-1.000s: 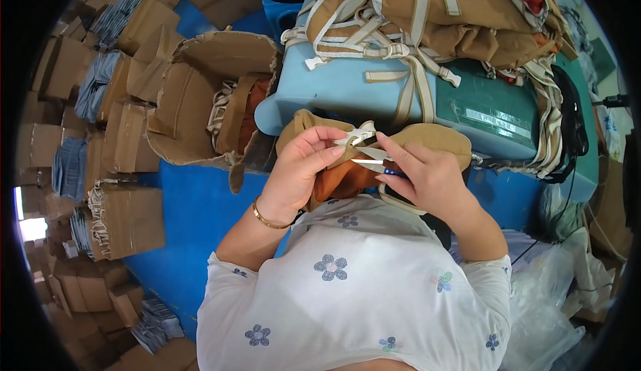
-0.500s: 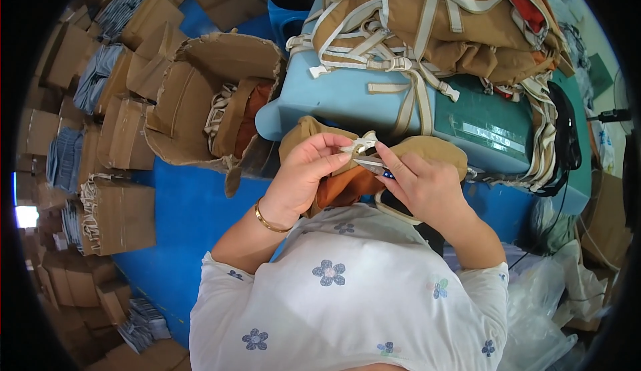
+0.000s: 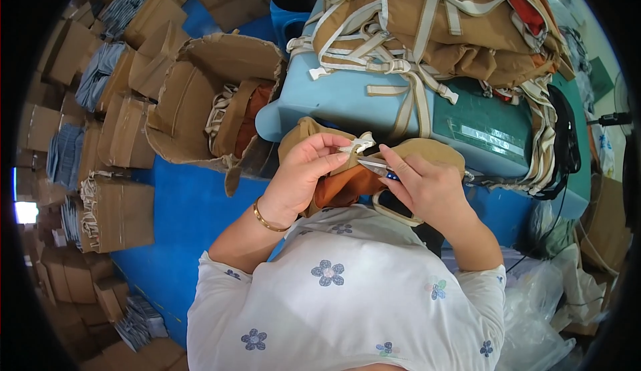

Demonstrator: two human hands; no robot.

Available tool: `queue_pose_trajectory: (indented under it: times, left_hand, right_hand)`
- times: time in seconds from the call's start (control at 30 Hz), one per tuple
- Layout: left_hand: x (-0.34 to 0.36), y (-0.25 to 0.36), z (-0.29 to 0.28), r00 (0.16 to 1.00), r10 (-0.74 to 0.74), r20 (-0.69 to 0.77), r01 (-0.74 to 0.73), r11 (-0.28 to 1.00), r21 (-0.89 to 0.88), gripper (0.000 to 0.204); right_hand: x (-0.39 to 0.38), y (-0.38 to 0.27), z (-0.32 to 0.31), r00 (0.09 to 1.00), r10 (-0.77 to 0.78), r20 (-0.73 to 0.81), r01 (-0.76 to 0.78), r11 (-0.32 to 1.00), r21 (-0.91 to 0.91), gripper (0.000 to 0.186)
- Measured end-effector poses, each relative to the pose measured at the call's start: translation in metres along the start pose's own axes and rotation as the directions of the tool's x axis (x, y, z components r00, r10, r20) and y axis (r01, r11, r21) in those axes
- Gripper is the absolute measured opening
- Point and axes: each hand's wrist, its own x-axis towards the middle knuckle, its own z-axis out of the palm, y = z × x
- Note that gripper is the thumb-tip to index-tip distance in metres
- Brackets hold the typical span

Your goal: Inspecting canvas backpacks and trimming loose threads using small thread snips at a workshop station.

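My left hand (image 3: 306, 174) pinches a white plastic buckle (image 3: 363, 143) with light webbing, thumb and fingertips pressed together. In my right hand (image 3: 427, 184) is a pair of thread snips (image 3: 375, 165), its metal blades pointing left, just below the buckle and close to the left fingertips. Part of the snips' handle is hidden in the palm. Below both hands a tan and orange fabric bag (image 3: 339, 189) hangs over my lap, against the table's front edge. Whether the blades touch any thread is too small to tell.
The light blue table (image 3: 320, 97) bears a heap of tan backpacks (image 3: 487, 31) with cream straps. To the left stands an open cardboard box (image 3: 175, 107) with a tan and orange bag (image 3: 242, 121) inside. Cartons crowd the far left; clear plastic bags (image 3: 534, 311) lie at the lower right.
My right hand and the snips have shifted slightly right and down, a little away from the buckle. The left hand keeps its pinch in nearly the same place.
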Motion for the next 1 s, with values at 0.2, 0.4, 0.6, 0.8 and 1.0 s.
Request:
queue_pose_trajectory:
  times: [0.2,0.4,0.6,0.8,1.0]
  left_hand:
    - [0.0007,-0.0018,0.0015,1.0,-0.001,0.019,0.001,1.0,-0.01,0.021]
    - [0.0,-0.0016,0.0022,1.0,-0.006,0.013,0.006,1.0,-0.003,0.021]
    - [-0.0001,-0.0011,0.0037,1.0,-0.01,0.016,0.01,1.0,-0.006,0.021]
    - [0.0004,-0.002,0.0013,1.0,-0.02,0.014,0.02,1.0,0.014,0.021]
    - [0.0008,-0.0024,0.0018,1.0,-0.014,0.005,0.014,1.0,0.009,0.021]
  right_hand:
    - [-0.0023,-0.0026,0.0028,0.999,0.03,0.024,-0.03,0.999,0.012,0.047]
    - [-0.0032,-0.0024,0.0019,0.999,0.005,0.033,-0.004,1.0,-0.027,0.045]
    - [-0.0042,-0.0032,0.0011,0.999,0.005,0.047,-0.003,0.999,-0.046,0.046]
    - [-0.0065,-0.0005,0.0012,1.0,0.009,-0.013,-0.01,1.0,-0.026,0.046]
    - [-0.007,0.0002,0.0056,1.0,0.02,-0.014,-0.02,1.0,0.019,0.045]
